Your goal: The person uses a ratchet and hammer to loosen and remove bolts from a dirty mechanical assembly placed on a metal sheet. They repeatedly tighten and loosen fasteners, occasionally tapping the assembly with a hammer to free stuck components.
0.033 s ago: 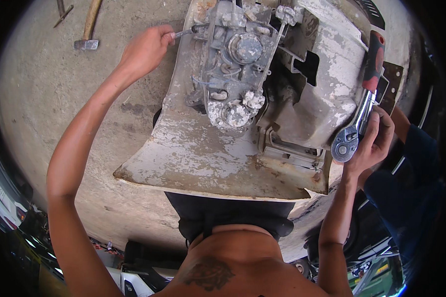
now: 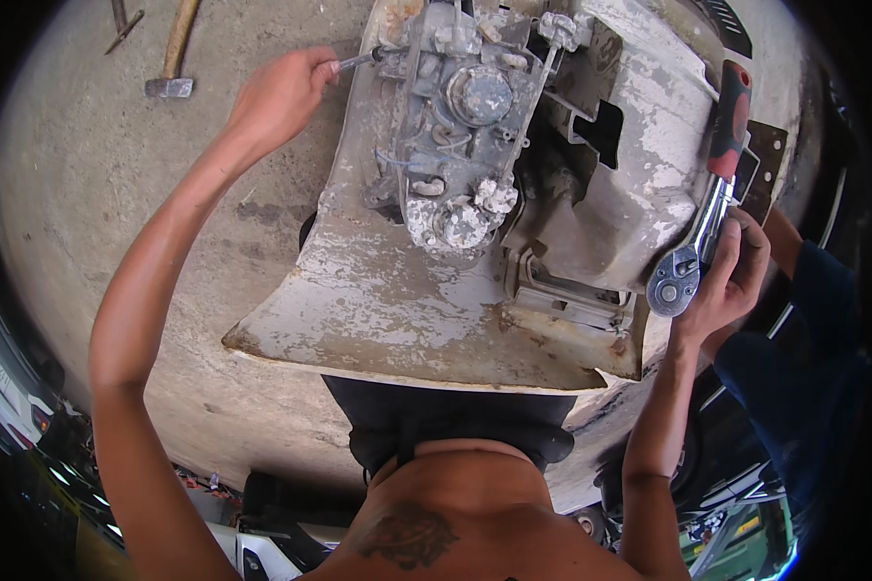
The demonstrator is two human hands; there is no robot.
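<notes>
My left hand (image 2: 286, 97) pinches a slim metal rod (image 2: 357, 62) whose dark tip meets the upper left side of a dusty grey housing (image 2: 426, 126). Round caps and thin wires cover that housing, which looks like the back of a headlamp. It sits on a large panel (image 2: 358, 334) with flaking, pale paint. On the right, my right hand (image 2: 731, 276) is closed around a ratchet wrench (image 2: 715, 218) near its round steel head. The wrench's red and black handle points away from me, over the panel's right edge. The fingers behind the wrench are partly hidden.
A wooden-handled hammer (image 2: 170, 85) lies on the concrete floor at the far left, beside a thin metal piece (image 2: 124, 32). Another person's dark blue sleeve (image 2: 824, 300) and arm are at the right edge. Parts of vehicles show along the lower left rim.
My left hand has shifted very slightly, with the rod still in its fingers. My right hand and the ratchet wrench stay in place.
</notes>
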